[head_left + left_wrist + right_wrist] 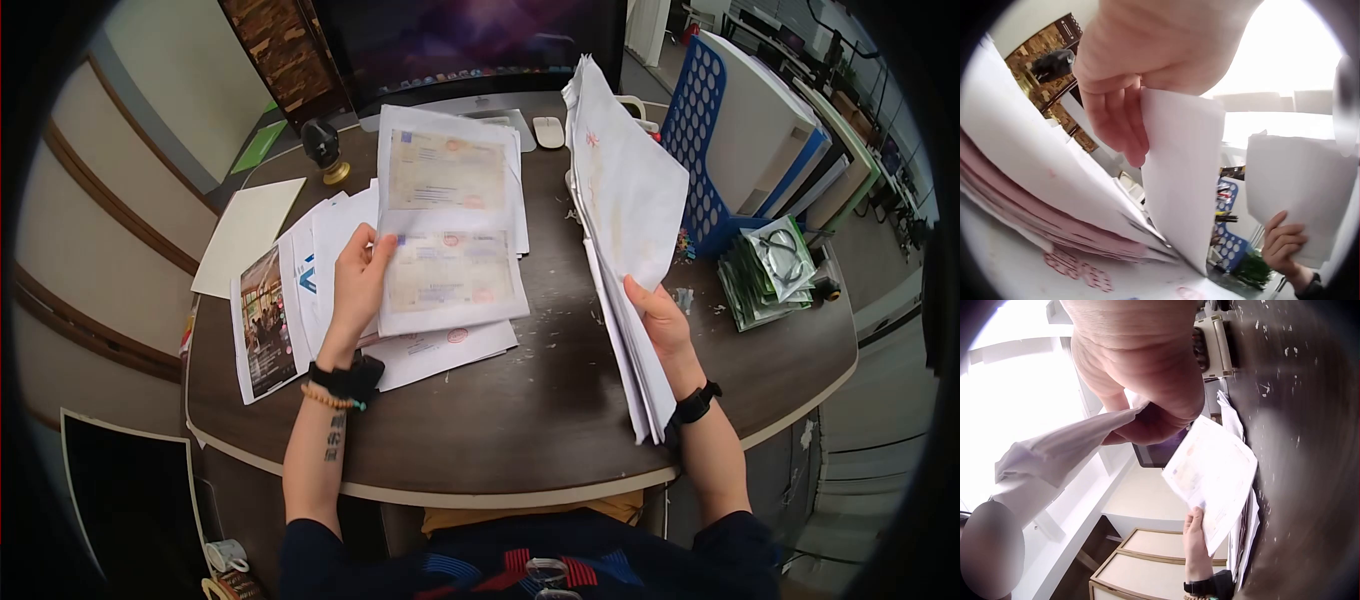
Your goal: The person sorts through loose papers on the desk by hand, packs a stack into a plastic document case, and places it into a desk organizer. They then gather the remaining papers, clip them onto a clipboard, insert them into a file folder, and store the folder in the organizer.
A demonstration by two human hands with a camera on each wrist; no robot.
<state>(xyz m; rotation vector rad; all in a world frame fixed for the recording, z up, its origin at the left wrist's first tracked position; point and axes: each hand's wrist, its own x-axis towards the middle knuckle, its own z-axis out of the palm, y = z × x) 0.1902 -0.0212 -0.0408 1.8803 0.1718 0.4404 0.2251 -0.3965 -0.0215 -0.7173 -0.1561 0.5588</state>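
My left hand [358, 278] pinches the left edge of a white sheet [448, 221] printed with two brownish certificate-like images, thumb on its face. Seen from the left wrist, that sheet [1182, 169] stands raised over a pile of papers with red stamps [1079, 269]. To the right, my right hand [662, 322] grips the lower part of a folded bundle of white papers [635, 190], held upright and slanting above the desk. The bundle [1066, 447] has creased edges in the right wrist view. Under the left sheet, loose papers [440, 355] fan out on the desk.
A monitor [470, 45] and a white mouse [548, 132] stand at the back. On the right are a blue perforated file holder [690, 150] and packets in green-edged wrappers [765, 275]. A dark-handled stamp [322, 148] stands back left, near a cream folder [245, 235].
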